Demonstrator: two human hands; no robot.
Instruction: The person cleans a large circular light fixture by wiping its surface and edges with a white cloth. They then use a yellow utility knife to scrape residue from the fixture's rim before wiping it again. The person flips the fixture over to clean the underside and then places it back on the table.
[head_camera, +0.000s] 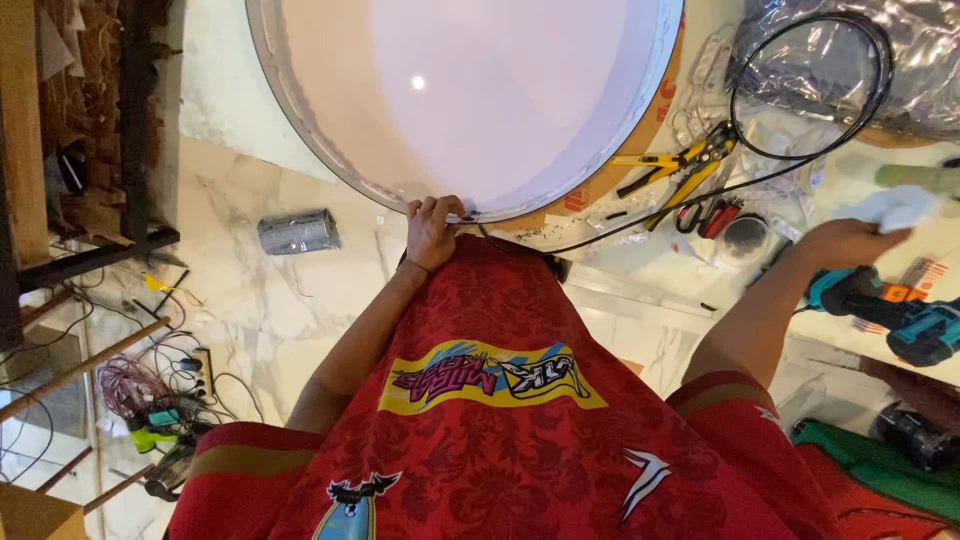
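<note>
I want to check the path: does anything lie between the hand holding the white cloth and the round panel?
Yes. Between the right hand with the white cloth and the round panel lie yellow pliers, red-handled scissors and a black cable.

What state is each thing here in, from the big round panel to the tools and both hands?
Round white panel: lit, glowing.
Left hand: grip closed on the panel's rim.
Right hand: holding a white cloth.
Teal drill: lying flat, untouched.
Yellow pliers: lying with handles spread.
Black cable: looped.
</note>
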